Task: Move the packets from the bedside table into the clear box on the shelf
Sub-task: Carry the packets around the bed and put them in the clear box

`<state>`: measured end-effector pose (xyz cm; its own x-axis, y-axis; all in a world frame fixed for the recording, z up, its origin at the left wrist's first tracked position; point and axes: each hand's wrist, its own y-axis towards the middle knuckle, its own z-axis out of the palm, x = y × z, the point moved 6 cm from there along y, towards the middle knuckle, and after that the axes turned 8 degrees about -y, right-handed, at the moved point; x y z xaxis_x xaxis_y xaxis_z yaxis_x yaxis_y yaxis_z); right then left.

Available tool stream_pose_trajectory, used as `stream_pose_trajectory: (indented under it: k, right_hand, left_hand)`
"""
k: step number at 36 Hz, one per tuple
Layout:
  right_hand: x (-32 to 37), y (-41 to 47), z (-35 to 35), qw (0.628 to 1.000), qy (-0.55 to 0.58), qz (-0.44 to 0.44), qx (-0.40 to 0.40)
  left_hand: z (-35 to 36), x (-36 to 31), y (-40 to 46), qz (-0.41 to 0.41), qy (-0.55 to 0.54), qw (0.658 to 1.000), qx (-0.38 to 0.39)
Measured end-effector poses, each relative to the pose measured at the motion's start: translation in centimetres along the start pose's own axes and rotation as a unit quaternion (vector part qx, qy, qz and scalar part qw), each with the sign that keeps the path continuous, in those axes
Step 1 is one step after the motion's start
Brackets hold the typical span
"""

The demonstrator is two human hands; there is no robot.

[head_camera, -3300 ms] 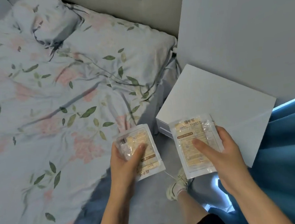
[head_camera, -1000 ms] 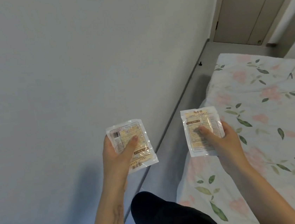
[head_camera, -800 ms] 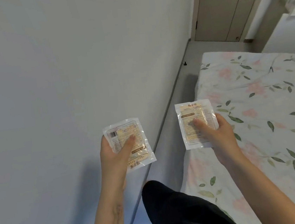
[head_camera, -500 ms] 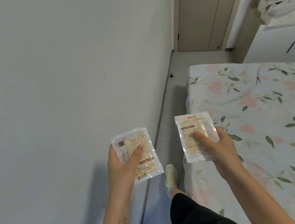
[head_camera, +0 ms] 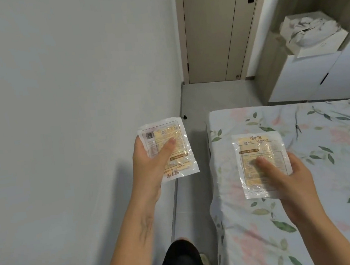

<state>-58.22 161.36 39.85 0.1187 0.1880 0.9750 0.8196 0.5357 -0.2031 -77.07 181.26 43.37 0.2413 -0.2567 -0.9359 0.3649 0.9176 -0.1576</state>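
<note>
My left hand (head_camera: 149, 168) grips a clear packet (head_camera: 167, 148) with a yellow pad and a barcode, thumb pressed on its face, held in front of the grey wall. My right hand (head_camera: 293, 182) grips a second clear packet (head_camera: 260, 159) with yellow printing, thumb on top, held above the bed's near corner. At the top right a shelf niche (head_camera: 300, 15) holds a clear box (head_camera: 313, 36) with crumpled white material inside. The bedside table is out of view.
A bed with a floral sheet (head_camera: 304, 161) fills the right side. A narrow strip of grey floor (head_camera: 196, 151) runs between it and the wall (head_camera: 59, 123) toward a beige door (head_camera: 210, 30). White cabinet doors (head_camera: 316, 77) stand below the shelf. My dark-clad leg (head_camera: 184, 262) shows at the bottom.
I have turned away from the bedside table and moved along the gap beside the bed. The door and shelf have come closer. Both hands have kept their packets.
</note>
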Motion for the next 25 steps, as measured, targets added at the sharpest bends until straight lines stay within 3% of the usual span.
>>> stream_pose_trajectory:
  k: [10,25]
  right_hand:
    - [1.7,11.5,3.9,0.999,0.024,0.017,-0.013]
    - [9.4,39.5,12.9,0.999,0.042,-0.008,-0.003]
  left_hand:
    - [4.4,0.5,13.6,-0.025,0.010,1.000,-0.002]
    - [14.0,-0.6,41.0,-0.037,-0.019,0.999,0.030]
